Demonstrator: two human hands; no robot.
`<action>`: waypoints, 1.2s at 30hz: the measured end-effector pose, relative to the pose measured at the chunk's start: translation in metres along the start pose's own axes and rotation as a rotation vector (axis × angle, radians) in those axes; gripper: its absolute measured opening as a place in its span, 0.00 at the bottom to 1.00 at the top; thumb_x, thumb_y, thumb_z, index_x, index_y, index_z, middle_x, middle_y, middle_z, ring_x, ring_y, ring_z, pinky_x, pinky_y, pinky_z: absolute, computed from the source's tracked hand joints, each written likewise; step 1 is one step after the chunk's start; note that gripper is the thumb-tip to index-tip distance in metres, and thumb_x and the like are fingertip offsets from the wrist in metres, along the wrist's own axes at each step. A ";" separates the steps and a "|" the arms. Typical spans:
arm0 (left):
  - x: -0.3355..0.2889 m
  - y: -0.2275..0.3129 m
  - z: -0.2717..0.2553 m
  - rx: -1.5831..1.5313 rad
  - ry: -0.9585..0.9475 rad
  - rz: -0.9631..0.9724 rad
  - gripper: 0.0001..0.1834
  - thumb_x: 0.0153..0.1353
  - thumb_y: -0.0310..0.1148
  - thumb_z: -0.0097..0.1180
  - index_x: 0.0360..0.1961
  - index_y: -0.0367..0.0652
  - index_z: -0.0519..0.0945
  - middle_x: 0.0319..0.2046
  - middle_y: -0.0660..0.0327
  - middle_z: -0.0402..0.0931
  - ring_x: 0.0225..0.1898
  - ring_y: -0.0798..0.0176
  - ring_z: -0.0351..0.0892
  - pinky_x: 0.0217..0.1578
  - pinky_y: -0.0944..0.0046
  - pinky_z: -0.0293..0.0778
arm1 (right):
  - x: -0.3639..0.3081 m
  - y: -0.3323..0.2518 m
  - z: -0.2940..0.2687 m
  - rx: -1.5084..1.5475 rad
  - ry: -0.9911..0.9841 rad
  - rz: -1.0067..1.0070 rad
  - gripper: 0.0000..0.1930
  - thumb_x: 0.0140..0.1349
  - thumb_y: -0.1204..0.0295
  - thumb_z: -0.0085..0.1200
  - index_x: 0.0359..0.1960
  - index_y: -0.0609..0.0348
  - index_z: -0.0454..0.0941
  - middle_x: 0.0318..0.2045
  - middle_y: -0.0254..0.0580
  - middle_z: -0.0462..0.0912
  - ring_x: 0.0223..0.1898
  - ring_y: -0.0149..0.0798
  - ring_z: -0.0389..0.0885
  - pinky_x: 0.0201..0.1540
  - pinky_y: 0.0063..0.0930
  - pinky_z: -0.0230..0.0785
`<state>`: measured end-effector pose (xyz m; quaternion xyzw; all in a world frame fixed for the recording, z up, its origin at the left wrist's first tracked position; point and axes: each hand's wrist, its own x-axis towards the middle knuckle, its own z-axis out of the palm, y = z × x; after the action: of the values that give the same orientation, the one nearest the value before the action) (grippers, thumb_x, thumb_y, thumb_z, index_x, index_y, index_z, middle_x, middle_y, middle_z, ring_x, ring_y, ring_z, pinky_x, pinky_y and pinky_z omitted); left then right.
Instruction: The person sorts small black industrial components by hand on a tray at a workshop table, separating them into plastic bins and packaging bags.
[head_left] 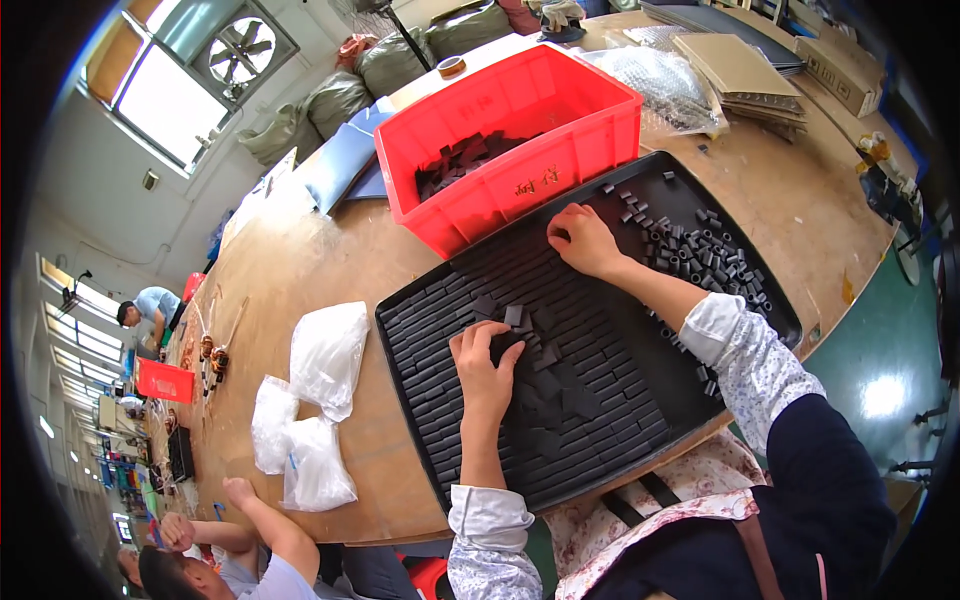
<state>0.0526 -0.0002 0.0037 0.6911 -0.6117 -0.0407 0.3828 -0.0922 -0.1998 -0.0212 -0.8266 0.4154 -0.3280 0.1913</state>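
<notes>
A large black tray (770, 300) lies on the wooden table, its ribbed floor filled with rows of small dark blocks. My left hand (483, 362) rests palm down on the tray's middle, fingers spread over a few loose dark blocks (513, 316). My right hand (583, 238) is curled on the rows near the tray's far side, fingertips pressing on blocks; whether it grips one is hidden. A heap of several small dark pieces (705, 255) sits in the tray's right part.
A red plastic bin (590, 120) holding dark blocks stands just behind the tray. White plastic bags (325, 355) lie at the left. Flat cardboard and bubble wrap (735, 70) are at the back right. Another person's arm (265, 525) rests at the table's near left edge.
</notes>
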 end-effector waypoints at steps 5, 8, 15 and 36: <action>-0.001 0.000 -0.008 -0.339 -0.077 -0.284 0.10 0.49 0.23 0.62 0.34 0.38 0.76 0.25 0.64 0.74 0.28 0.70 0.71 0.31 0.72 0.69 | -0.005 0.013 -0.038 -0.270 -0.054 -0.066 0.11 0.47 0.75 0.57 0.35 0.55 0.78 0.36 0.42 0.76 0.44 0.47 0.72 0.48 0.38 0.66; -0.001 0.001 -0.005 -0.499 -0.034 -0.163 0.06 0.53 0.22 0.60 0.33 0.37 0.76 0.23 0.67 0.73 0.24 0.75 0.70 0.27 0.76 0.67 | -0.010 0.029 -0.065 -0.555 -0.084 -0.049 0.10 0.41 0.79 0.55 0.28 0.54 0.77 0.34 0.40 0.76 0.44 0.46 0.72 0.45 0.37 0.66; -0.002 0.014 0.001 -1.030 -0.077 -0.392 0.03 0.58 0.20 0.52 0.32 0.35 0.70 0.35 0.55 0.74 0.31 0.71 0.75 0.35 0.69 0.76 | -0.039 0.002 -0.074 0.007 -0.034 -0.190 0.11 0.42 0.81 0.56 0.31 0.57 0.76 0.30 0.39 0.78 0.38 0.44 0.73 0.42 0.35 0.66; -0.011 0.033 0.006 -0.980 -0.376 -0.422 0.11 0.55 0.21 0.57 0.39 0.29 0.77 0.32 0.53 0.80 0.32 0.66 0.79 0.37 0.70 0.76 | -0.092 -0.054 -0.060 1.214 -0.573 0.235 0.06 0.53 0.76 0.60 0.31 0.60 0.77 0.31 0.33 0.79 0.35 0.26 0.75 0.41 0.23 0.68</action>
<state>0.0200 0.0076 0.0137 0.5207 -0.4274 -0.5183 0.5269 -0.1446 -0.0961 0.0183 -0.5764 0.1779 -0.2481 0.7580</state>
